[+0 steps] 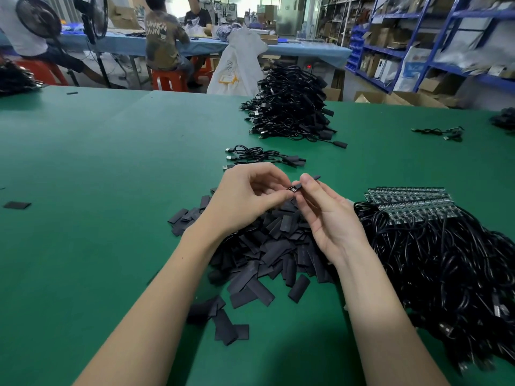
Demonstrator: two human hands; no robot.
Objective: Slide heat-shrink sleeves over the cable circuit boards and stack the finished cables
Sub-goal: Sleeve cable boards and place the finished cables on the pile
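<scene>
My left hand (pixel 248 196) and my right hand (pixel 323 215) meet above a heap of flat black heat-shrink sleeves (pixel 267 246) on the green table (pixel 97 190). Between the fingertips of both hands sits one black sleeve (pixel 296 188), its open end showing a small board inside; its far end sticks out past my right fingers. To the right lies a bundle of bare circuit boards (pixel 412 201) on black cables (pixel 446 260). Beyond my hands lie three sleeved cables (pixel 264 157), and farther back a tall stack of finished cables (pixel 292 107).
A single cable (pixel 440 132) lies at the far right, and another dark cable pile (pixel 504 118) touches the right edge. One loose sleeve (pixel 17 205) lies at the left. People sit on red stools at a blue table behind; blue shelving stands at the right.
</scene>
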